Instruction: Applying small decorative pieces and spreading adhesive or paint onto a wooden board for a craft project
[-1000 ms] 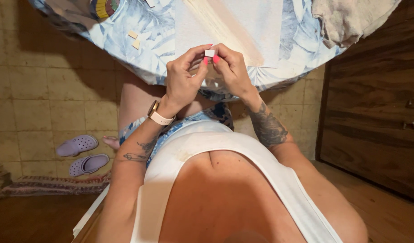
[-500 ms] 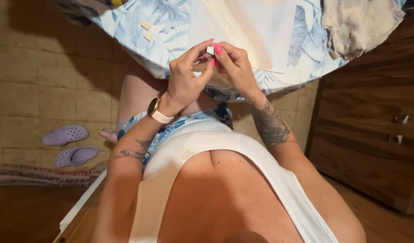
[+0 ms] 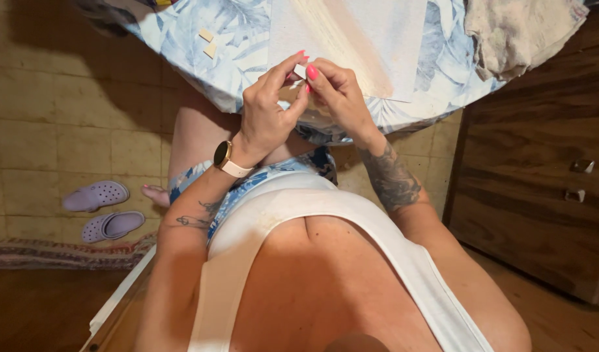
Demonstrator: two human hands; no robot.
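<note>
Far left of the frame, a pair of lilac perforated rubber clogs (image 3: pixel 104 208) sits on the beige tiled floor (image 3: pixel 65 104), well out of the action. Up at the top left, two small tan rectangular slips (image 3: pixel 208 42) lie on the round table's blue-and-white leaf-print cloth (image 3: pixel 182 39), apart from the hands. Now the centre: the left hand (image 3: pixel 265 117), with a pale-strapped wristwatch (image 3: pixel 226 159) on its wrist, has thumb and forefinger pinched together on a small white rectangular piece (image 3: pixel 300 70), held in the air just over the near edge of the table. Meeting it from the other side is the right hand (image 3: pixel 343 98), pink-nailed fingertips (image 3: pixel 312 72) closed on the same piece, so both grips are clamped on it. What exactly is being done to the piece is too small to tell, though it looks like fine peeling or separating. For that to go well, I'd say keep the left pinch steady as the anchor, let the right nails work only the edge, and hold the piece low over the cloth so a slip drops it onto the table, not the floor. Behind the hands lies a large white sheet (image 3: pixel 377 32); in the upper right a crumpled off-white cloth (image 3: pixel 514 32); at the right edge a dark wooden drawer cabinet (image 3: pixel 540 182).
</note>
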